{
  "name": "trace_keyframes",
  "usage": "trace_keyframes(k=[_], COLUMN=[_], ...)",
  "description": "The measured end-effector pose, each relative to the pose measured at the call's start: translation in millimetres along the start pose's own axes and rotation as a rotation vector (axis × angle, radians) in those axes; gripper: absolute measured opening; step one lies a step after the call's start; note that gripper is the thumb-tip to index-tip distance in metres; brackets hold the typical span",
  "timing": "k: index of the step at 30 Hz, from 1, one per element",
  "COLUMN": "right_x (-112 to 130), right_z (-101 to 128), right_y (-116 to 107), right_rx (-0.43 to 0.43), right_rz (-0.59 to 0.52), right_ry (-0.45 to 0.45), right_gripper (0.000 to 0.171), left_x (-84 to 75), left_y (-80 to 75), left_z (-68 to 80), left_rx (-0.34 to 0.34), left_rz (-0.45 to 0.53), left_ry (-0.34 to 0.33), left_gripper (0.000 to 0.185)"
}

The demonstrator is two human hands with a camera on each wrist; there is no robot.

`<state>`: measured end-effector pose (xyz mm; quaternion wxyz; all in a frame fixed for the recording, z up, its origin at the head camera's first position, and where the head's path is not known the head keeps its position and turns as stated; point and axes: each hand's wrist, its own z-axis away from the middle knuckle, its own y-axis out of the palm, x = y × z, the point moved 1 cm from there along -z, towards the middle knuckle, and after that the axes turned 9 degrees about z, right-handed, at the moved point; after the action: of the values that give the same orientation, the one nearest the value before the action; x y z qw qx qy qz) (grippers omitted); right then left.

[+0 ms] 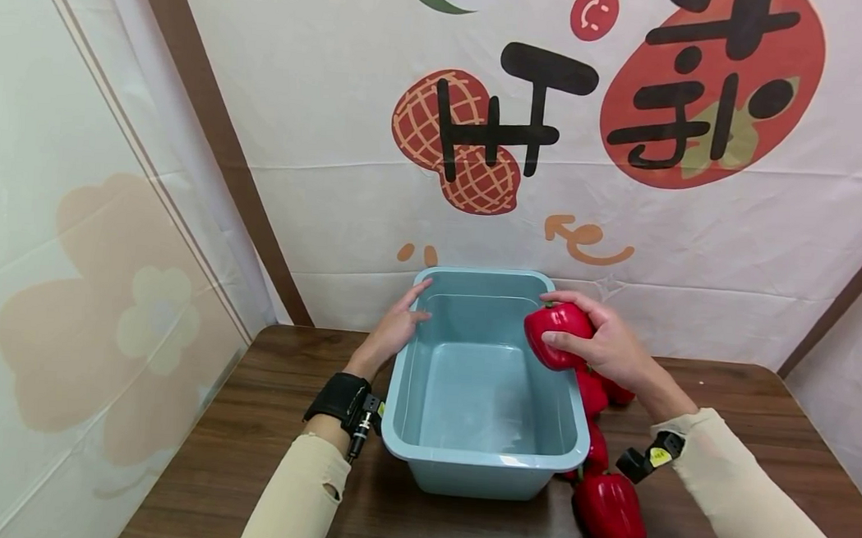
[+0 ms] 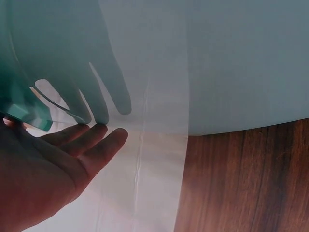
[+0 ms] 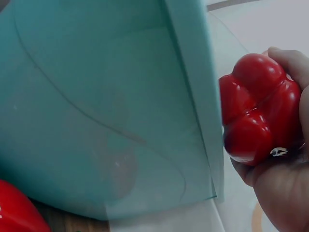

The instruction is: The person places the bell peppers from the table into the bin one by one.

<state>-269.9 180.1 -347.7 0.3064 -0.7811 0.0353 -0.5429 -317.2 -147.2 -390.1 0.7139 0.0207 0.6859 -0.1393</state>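
The person's right hand (image 1: 611,346) holds a glossy red bell pepper (image 1: 556,334) over the right rim of a pale blue rectangular plastic tub (image 1: 478,469), near its far corner. The grip is curled round the pepper: the thumb lies across its near face and the fingers wrap over its top and far side. In the right wrist view the same pepper (image 3: 258,113) sits in the palm of that hand (image 3: 285,179), just beside the tub's wall (image 3: 120,111), with its lobed base turned towards the camera.

The left hand (image 1: 395,326) rests on the tub's left rim close to the far corner. Its grip is spread, the fingers straight and laid over the rim's edge, holding nothing. The left wrist view shows the open palm and fingers (image 2: 99,142) against the tub's outer wall (image 2: 203,63), with their shadow cast on the plastic.

The tub stands on a dark brown wood-grain worktop (image 1: 242,447) and its inside shows only the bare blue floor. More red bell peppers lie on the worktop against the tub's right side: a large one at the near corner (image 1: 609,510), and others partly hidden behind the right forearm (image 1: 592,392). A white cloth backdrop printed with red and orange food shapes and black lettering (image 1: 528,127) hangs behind the worktop.
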Motion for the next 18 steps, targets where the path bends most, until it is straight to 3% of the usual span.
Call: trace_keyframes(k=[18], right_x=[8], right_z=[-11], right_y=[11], right_rx=[0.036], right_rz=[0.029], right_ry=[-0.025], right_gripper=[0.062], left_x=[0.2], left_y=[-0.1], left_z=[1.5], left_rx=[0.01], left_rz=[0.026], left_ry=[-0.003], left_gripper=[0.061])
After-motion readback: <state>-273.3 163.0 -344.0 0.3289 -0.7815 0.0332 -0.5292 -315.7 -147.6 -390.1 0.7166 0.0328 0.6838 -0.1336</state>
